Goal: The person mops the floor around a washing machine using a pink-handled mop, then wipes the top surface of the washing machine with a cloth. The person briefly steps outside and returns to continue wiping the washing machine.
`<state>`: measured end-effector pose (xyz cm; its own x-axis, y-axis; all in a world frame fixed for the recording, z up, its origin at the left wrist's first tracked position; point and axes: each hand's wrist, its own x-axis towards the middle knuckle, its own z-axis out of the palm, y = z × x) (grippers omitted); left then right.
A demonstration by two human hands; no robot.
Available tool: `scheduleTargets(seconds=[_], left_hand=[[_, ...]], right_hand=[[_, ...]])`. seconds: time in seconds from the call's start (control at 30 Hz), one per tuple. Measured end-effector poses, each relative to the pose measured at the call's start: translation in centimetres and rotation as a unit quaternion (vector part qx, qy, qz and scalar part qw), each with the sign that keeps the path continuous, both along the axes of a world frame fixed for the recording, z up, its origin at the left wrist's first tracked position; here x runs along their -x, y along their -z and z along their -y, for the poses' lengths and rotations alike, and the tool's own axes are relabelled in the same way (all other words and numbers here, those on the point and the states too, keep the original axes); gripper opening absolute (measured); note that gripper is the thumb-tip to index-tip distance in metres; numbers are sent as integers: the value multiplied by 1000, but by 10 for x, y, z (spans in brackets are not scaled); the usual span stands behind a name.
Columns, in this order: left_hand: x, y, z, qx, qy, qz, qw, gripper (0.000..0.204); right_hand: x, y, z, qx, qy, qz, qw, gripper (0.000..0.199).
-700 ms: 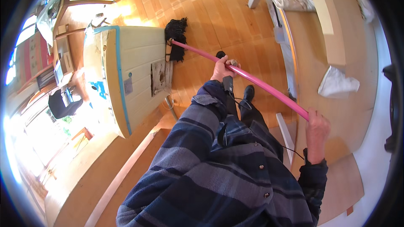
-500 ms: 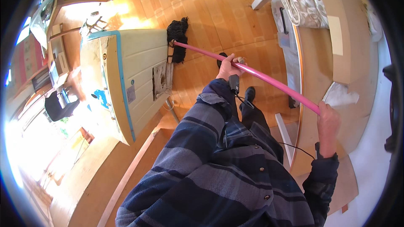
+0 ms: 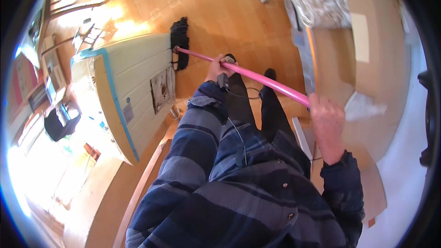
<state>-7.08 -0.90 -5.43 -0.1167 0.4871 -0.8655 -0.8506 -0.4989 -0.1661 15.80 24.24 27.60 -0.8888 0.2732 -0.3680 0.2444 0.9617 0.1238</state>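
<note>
A mop with a pink pole (image 3: 264,81) slants across the view from the far left to the near right. Its black stringy mop head (image 3: 180,41) rests on the floor, close against the side of a white box-like appliance (image 3: 138,82). Fingers of my left hand (image 3: 218,68) wrap the pole partway along, nearer the mop head. At the pole's near end, my right hand (image 3: 327,121) is closed around it. A small dark device (image 3: 223,81) with a cable sits at my left wrist.
A tan table-like surface (image 3: 337,55) with patterned fabric (image 3: 317,0) and white paper (image 3: 364,106) runs along the right. My legs and shoes (image 3: 270,73) stand on the wooden floor (image 3: 229,14). Cluttered shelves (image 3: 46,69) and bright windows lie at left.
Both hands and the pole have shifted left, the right hand most. The mop head also sits slightly farther left in view, as the whole view has moved somewhat.
</note>
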Motion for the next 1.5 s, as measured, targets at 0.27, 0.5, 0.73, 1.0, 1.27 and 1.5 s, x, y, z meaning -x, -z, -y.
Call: scheduleTargets(seconds=[0.27, 0.5, 0.73, 1.0, 1.27, 1.5], left_hand=[[-91, -27, -34, 56, 16, 36, 998, 38], [-57, 10, 2, 128, 54, 45, 989, 37], [-117, -62, -54, 90, 11, 68, 994, 30], [-166, -216, -97, 21, 43, -18, 999, 20], [-190, -288, -66, -148, 126, -85, 977, 27], [-174, -239, -40, -109, 94, -47, 988, 26]], right_hand=[[-100, 11, -44, 68, 98, -15, 993, 6], [-80, 27, 5, 112, 93, 16, 989, 6], [-171, 29, -64, 62, 106, -74, 990, 15], [-269, 13, -157, 61, 100, -149, 982, 13], [-309, -2, -181, 117, 141, -94, 979, 10], [-301, 1, -139, 67, 138, -49, 987, 11]])
